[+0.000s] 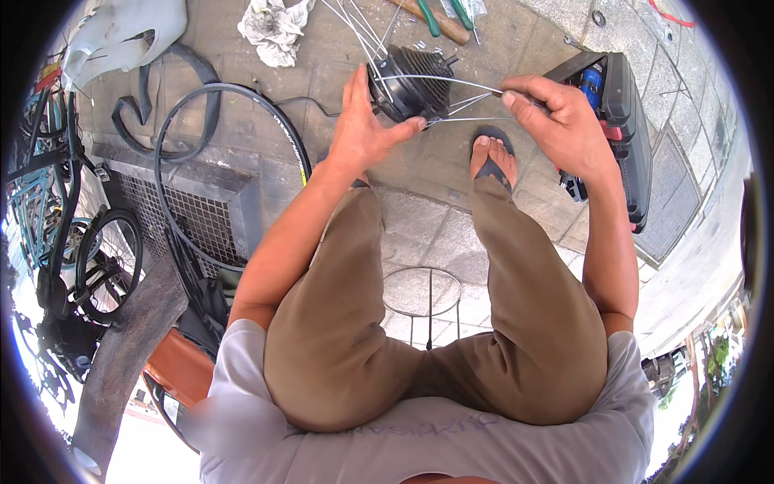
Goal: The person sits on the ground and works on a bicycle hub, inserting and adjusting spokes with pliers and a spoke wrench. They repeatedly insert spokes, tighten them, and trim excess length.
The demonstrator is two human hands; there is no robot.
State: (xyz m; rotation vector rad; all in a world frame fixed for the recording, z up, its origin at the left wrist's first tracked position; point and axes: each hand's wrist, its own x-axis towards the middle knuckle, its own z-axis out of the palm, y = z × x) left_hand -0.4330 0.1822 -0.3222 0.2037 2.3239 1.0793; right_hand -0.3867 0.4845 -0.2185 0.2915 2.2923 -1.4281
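Note:
My left hand (pixel 369 133) grips the black finned wheel hub (pixel 409 87) at its left side, thumb along the lower edge and fingers up along the rim. Long thin metal spokes (pixel 360 28) stick out of the hub toward the top left and to the right. My right hand (pixel 556 125) is closed in a pinch on the end of a slightly bowed spoke (pixel 455 80) right of the hub; whether it holds anything else under the fingers I cannot make out. A black cable (pixel 306 102) trails from the hub to the left.
An open toolbox (pixel 629 153) lies at right. Crumpled white cloth (pixel 270 32), green-handled tools (pixel 455 14) and a wooden handle (pixel 419 16) lie above. A rim (pixel 164 173), inner tube (pixel 133 121) and metal grate (pixel 193 210) are at left, beside bicycles (pixel 48 226). My sandalled foot (pixel 492 161) is below the spokes.

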